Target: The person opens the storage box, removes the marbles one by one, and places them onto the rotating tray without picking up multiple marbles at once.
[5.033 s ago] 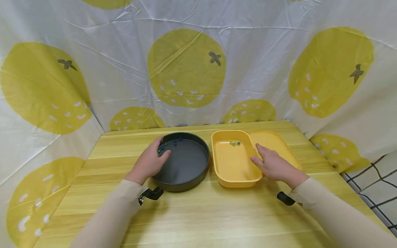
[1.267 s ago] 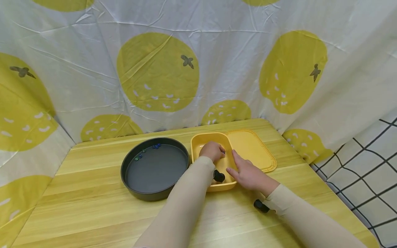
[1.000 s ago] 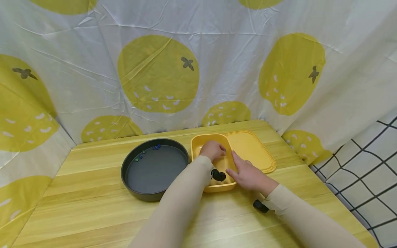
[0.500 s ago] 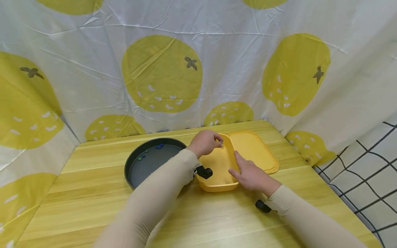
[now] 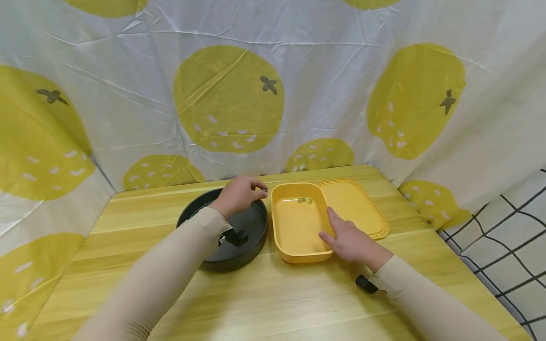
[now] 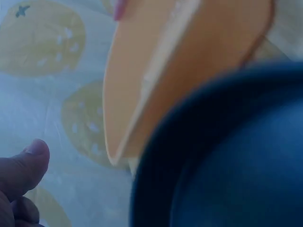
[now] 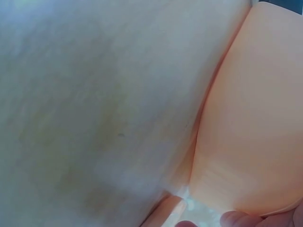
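Note:
My left hand (image 5: 239, 195) is over the dark round pan (image 5: 256, 237), near its right rim. Between thumb and fingertips it pinches a small dark marble (image 5: 265, 191). In the left wrist view the left thumb (image 6: 28, 165) shows at lower left; the marble is out of sight there. My right hand (image 5: 351, 239) rests at the right side of the yellow box (image 5: 298, 255), fingers fairly straight along the wall, thumb over the rim. Several yellowish marbles (image 5: 304, 200) lie at the box's far end. The pan's far left inside, where other marbles lay, is covered by my left hand and sleeve.
A flat yellow lid (image 5: 356, 208) lies right of the box, partly behind it. Everything stands on a wood-patterned table (image 5: 273, 303). A white curtain with yellow fruit prints (image 5: 230, 99) hangs close behind the table. Black grid lines (image 5: 507, 251) run down the right side.
My left hand went from the pan into the yellow box, picked up a dark marble and carried it left to above the pan. The right hand stayed at the box's right side.

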A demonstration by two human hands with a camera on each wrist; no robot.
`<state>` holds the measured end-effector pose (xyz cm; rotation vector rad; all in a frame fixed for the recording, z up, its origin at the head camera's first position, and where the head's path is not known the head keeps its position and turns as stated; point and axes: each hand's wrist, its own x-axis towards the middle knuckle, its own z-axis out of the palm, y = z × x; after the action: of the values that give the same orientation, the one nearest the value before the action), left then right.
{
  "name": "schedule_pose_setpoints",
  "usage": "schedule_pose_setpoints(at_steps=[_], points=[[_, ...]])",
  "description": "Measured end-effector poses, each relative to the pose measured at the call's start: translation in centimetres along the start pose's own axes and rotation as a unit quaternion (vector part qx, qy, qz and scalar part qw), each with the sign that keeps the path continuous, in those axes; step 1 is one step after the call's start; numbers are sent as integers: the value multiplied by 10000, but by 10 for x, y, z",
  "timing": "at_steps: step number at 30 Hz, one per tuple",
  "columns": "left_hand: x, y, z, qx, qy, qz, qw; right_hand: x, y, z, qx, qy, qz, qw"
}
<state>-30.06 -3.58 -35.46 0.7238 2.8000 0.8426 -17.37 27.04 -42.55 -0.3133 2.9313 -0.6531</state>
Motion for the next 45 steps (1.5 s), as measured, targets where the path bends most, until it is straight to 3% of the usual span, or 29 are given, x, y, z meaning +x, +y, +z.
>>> schedule_pose_setpoints(at_steps=[6, 13, 21, 27, 32, 36, 40, 45], points=[[-17, -32, -13, -39, 109, -261, 9996, -3, 1, -2, 32, -33, 34, 10000], [-30, -61, -20, 174, 202, -261, 9993, -4, 2, -1, 39, -36, 69, 10000], [-42, -83, -24, 116, 245, -528, 9982, -4, 3, 0, 13, -27, -5, 10000], [-45, -92, -26, 83, 260, -656, 9975, -4, 4, 1, 14, -21, 24, 10000], [-47, -92, -28, 16, 300, -764, 9966, -3, 6, 2, 25, -9, 52, 10000], [-44, -82, -27, -119, 374, -673, 9970, -3, 7, 2, 44, -6, 48, 10000], [-35, -63, -19, -428, 358, -539, 9970, -1, 6, 2, 44, -18, 28, 10000], [-16, -29, 1, -896, 272, -412, 9948, 0, 4, 2, 37, -15, -19, 10000]])
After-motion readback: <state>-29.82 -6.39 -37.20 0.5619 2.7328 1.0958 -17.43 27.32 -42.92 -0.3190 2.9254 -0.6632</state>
